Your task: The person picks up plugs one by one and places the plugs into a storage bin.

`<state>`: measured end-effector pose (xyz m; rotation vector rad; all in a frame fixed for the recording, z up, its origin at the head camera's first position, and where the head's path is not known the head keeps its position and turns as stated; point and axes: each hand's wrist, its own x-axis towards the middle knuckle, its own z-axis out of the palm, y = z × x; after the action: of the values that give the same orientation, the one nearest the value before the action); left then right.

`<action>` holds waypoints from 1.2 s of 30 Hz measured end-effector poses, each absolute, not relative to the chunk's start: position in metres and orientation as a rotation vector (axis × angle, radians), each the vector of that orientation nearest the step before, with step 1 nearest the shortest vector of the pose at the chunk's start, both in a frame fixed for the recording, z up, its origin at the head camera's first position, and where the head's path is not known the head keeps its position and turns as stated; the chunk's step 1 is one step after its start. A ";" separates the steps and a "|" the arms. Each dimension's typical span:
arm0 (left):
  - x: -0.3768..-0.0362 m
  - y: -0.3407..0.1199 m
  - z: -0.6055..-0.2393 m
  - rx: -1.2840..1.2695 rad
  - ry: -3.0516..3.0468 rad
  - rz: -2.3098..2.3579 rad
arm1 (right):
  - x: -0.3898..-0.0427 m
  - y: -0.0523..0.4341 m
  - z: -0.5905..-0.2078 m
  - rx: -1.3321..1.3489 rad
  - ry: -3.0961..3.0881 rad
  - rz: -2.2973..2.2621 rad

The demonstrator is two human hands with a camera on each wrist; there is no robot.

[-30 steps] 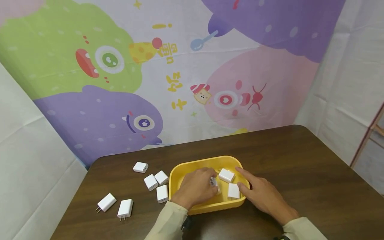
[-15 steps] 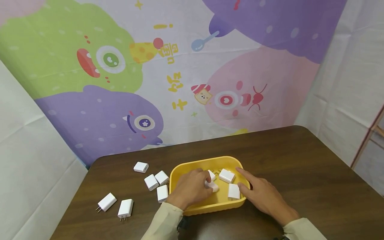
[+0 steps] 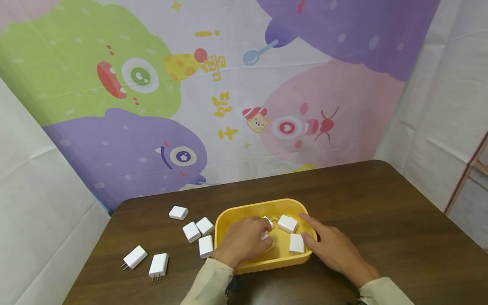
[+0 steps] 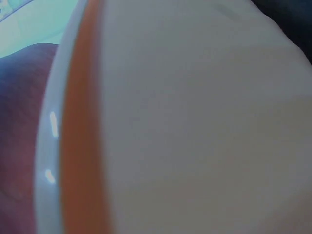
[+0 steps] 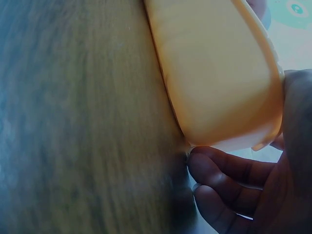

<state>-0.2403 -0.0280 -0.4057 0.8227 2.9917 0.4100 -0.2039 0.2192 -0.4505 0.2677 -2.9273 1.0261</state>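
Observation:
A yellow plastic basket stands on the table with several white charger plugs in it. Inside its left half, my left hand curls its fingers and thumb round one white charger plug, mostly hidden by the hand. Another plug shows just behind those fingertips. Two more lie at the basket's right end: a rear plug and a front plug. My right hand grips the basket's right end, thumb over the rim. In the right wrist view its curled fingers lie under the basket's outer wall.
On the dark wooden table, several more white plugs lie left of the basket, among them a plug with prongs toward me and a plug farther back. A cartoon-print cloth hangs behind the table.
My left hand has shifted left inside the basket with the charger plug, uncovering another plug behind its fingers. The right hand keeps its grip on the basket's end.

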 end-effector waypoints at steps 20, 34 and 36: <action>-0.218 -0.062 -0.401 0.828 3.115 0.454 | -0.203 0.219 -0.450 0.271 -2.934 1.036; -0.203 -0.093 -0.404 0.840 3.264 0.532 | -0.203 0.218 -0.452 0.273 -2.922 1.013; -0.202 -0.094 -0.406 0.849 3.292 0.547 | -0.203 0.218 -0.452 0.276 -2.922 1.009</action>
<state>-0.2015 -0.0942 -0.4063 0.8493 3.2920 0.5471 -0.2034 0.2185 -0.4518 0.2757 -2.9217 1.0094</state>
